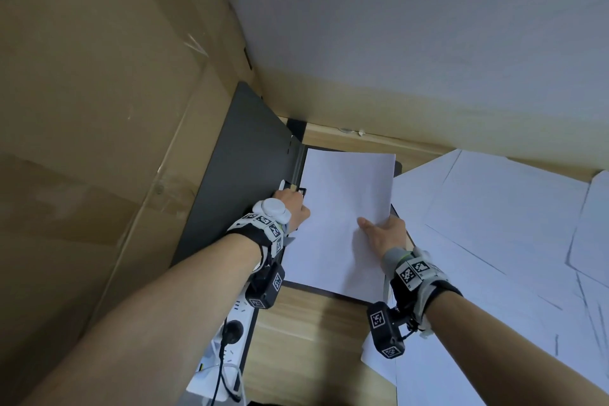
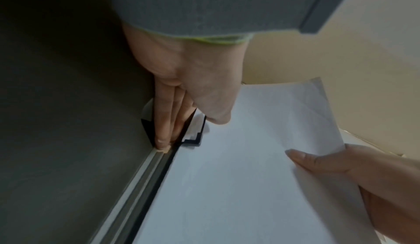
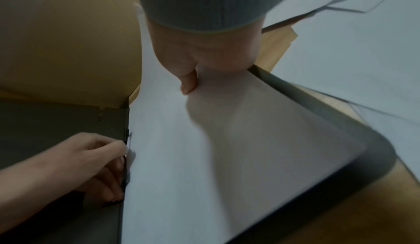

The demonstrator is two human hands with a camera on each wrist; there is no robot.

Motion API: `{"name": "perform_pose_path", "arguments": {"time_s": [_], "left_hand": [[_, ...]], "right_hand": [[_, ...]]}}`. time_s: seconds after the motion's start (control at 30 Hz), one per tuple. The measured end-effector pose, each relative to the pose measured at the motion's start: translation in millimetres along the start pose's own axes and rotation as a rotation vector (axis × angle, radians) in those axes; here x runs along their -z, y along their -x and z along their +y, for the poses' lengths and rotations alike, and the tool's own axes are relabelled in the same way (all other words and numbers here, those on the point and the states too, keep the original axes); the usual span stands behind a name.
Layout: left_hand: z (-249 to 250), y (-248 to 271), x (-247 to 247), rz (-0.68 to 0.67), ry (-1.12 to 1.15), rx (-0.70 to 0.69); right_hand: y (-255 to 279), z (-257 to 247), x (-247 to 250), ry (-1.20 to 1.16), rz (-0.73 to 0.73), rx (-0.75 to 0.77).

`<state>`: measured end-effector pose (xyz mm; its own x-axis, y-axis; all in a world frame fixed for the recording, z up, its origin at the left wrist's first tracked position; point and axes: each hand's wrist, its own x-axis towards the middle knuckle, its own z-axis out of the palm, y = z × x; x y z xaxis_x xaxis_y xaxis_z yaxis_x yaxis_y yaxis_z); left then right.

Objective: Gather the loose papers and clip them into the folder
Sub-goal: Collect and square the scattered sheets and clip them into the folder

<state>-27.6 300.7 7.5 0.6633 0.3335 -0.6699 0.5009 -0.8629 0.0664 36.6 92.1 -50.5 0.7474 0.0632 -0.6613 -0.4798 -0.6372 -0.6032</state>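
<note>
A dark grey folder (image 1: 240,171) lies open on the wooden table, its left cover leaning up against a cardboard box. A stack of white papers (image 1: 339,201) rests on the folder's right half. My left hand (image 1: 298,199) is at the spine and pinches the black clip (image 2: 193,141) between its fingers (image 2: 164,127) and thumb. My right hand (image 1: 379,224) grips the stack's right edge. Its thumb (image 3: 188,84) lies on top and its fingers are hidden under the sheets. The right edge of the papers (image 2: 261,158) is lifted slightly.
Large loose white sheets (image 1: 494,241) cover the table to the right. A tall cardboard box (image 1: 99,109) stands close on the left. A white power strip (image 1: 230,333) with a black plug lies at the near left. A wall (image 1: 395,26) closes the back.
</note>
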Motion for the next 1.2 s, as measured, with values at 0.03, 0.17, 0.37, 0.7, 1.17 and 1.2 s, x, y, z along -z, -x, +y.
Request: {"name": "perform_pose_path", "arguments": {"time_s": [0.03, 0.17, 0.37, 0.7, 1.17, 1.2], "left_hand": [[2, -1, 0, -0.011, -0.008, 0.001], [10, 0, -3, -0.038, -0.05, 0.055], [31, 22, 1, 0.047, 0.011, 0.137], [147, 83, -54, -0.139, 0.001, -0.186], [198, 122, -145, -0.132, 0.318, -0.029], [198, 124, -148, -0.133, 0.338, -0.027]], "right_hand": [[-1, -1, 1, -0.003, -0.015, 0.007], [2, -1, 10, -0.035, -0.095, 0.003], [33, 23, 76, -0.26, -0.021, 0.036], [76, 158, 205, -0.037, 0.242, 0.033], [88, 221, 208, 0.227, 0.063, 0.077], [89, 219, 207, 0.202, 0.046, 0.099]]}}
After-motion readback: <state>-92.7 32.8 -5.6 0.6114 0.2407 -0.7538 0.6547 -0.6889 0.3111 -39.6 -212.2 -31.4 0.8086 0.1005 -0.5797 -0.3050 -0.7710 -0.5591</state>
